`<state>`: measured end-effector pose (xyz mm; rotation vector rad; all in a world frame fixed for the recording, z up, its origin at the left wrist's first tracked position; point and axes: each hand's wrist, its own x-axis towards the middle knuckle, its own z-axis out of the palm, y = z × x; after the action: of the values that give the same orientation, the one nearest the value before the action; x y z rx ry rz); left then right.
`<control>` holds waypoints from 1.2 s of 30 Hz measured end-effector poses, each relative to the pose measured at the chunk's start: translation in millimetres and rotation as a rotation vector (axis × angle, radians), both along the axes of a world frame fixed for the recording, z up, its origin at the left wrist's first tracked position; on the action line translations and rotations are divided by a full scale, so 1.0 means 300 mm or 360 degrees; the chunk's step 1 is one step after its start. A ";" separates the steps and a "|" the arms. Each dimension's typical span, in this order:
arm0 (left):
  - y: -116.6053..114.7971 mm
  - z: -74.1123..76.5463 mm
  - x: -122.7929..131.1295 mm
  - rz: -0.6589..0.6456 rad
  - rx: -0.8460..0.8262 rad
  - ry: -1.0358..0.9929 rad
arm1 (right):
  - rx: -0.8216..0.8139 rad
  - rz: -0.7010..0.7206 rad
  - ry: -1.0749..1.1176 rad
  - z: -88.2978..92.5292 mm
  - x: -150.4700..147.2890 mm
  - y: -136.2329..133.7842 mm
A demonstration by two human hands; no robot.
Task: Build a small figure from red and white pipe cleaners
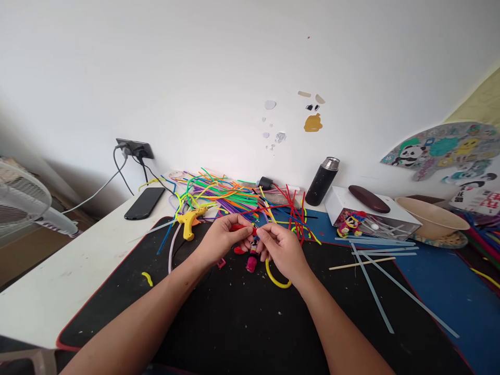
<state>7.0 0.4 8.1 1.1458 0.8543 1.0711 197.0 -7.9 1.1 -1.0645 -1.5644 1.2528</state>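
Note:
My left hand (226,237) and my right hand (282,249) meet over the black mat (230,323), fingertips nearly touching. Both are closed in a pinch on a red pipe cleaner (239,227), which is partly hidden by my fingers. Just below the fingertips is a small figure (251,263) with a magenta lower part; my fingers cover much of it, and I cannot tell whether it is held or lies on the mat. A yellow curved pipe cleaner (279,284) lies beside my right hand. The yellow glue gun (190,221) rests left of my left hand.
Behind my hands lies a pile of coloured pipe cleaners (230,195). Pale glue sticks (375,291) and a wooden stick (361,263) are at the right. A black flask (322,182), white box (334,205) and finished figure (350,225) stand farther back. A phone (144,203) lies left.

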 end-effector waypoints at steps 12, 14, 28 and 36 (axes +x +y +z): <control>0.018 -0.007 -0.010 -0.0061 -0.0232 -0.0465 | -0.0025 -0.0121 0.0126 0.004 0.014 0.003; 0.020 -0.010 -0.012 -0.0042 -0.0223 -0.0487 | -0.0040 -0.0109 0.0133 0.008 0.012 0.002; 0.006 0.006 -0.003 0.0044 -0.0079 -0.0314 | -0.0046 -0.0047 0.0165 0.015 0.005 0.000; 0.001 -0.007 0.014 -0.0026 -0.0182 -0.0418 | -0.0049 0.0005 0.0111 0.005 -0.007 -0.004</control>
<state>11.3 0.6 6.0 0.8922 0.6885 1.1160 195.0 -9.2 2.6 -1.0271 -1.4994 1.3060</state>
